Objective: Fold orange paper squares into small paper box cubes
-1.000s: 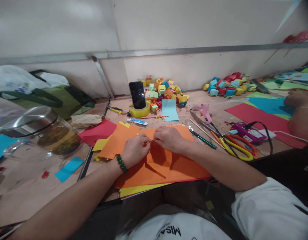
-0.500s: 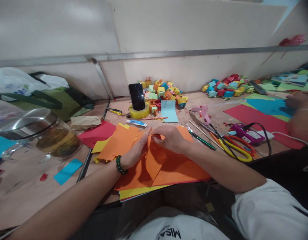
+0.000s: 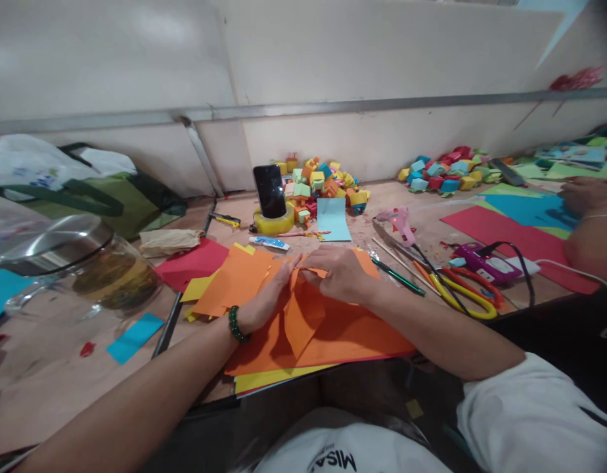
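A folded piece of orange paper [image 3: 303,320] stands partly raised, its lower corner pointing toward me. My right hand [image 3: 336,272] pinches its upper part with bent fingers; the fingertips are partly hidden. Along the left side of the fold lies my left hand [image 3: 267,299], fingers stretched out and pressing against the paper, a green bead bracelet on the wrist. Beneath both hands is a stack of orange sheets [image 3: 362,338], with yellow sheets [image 3: 269,381] showing under its front edge. More orange paper [image 3: 234,279] lies to the left.
Behind the hands are a phone [image 3: 270,190] on a yellow tape roll [image 3: 274,222] and a pile of folded paper cubes [image 3: 316,180]. Scissors [image 3: 468,299] and a pink glue gun [image 3: 399,223] lie right. A glass jar [image 3: 111,276] stands left. Another person's hand [image 3: 589,197] is at far right.
The lower corner of the folded orange paper has shifted slightly left. Both hands stay in almost the same place, the right fingers a little moved on the paper.
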{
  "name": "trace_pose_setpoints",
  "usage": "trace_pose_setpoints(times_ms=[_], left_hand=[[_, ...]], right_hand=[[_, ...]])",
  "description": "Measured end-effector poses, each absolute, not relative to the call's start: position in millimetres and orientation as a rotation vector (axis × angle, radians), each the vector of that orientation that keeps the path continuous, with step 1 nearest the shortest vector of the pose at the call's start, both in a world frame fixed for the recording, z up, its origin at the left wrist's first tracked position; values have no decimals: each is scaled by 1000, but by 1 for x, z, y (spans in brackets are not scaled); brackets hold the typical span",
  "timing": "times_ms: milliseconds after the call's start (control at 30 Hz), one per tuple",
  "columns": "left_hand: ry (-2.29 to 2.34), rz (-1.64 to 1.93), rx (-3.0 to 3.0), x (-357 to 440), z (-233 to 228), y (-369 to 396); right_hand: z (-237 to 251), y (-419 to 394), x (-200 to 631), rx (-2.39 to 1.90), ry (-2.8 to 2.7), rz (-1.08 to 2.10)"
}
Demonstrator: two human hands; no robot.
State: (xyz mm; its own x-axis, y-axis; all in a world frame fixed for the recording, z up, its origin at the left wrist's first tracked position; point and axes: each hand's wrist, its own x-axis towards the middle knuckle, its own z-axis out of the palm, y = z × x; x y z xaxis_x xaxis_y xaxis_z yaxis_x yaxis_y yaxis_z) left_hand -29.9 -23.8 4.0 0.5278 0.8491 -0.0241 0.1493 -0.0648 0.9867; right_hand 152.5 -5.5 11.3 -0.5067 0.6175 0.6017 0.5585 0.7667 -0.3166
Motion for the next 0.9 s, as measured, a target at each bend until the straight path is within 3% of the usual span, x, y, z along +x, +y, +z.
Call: trace_pose_setpoints(times_ms=[267,500,900], left_hand=[[850,696,1451,-29,2,-23],[830,682,1389,-30,8,-22],[826,731,1475,-32,1,-23]], right_hand=[[11,-7,153,-902,-2231,98],[12,-4,152,-1029,-2215,337],[10,-2,151,-1013,-2362,321]])
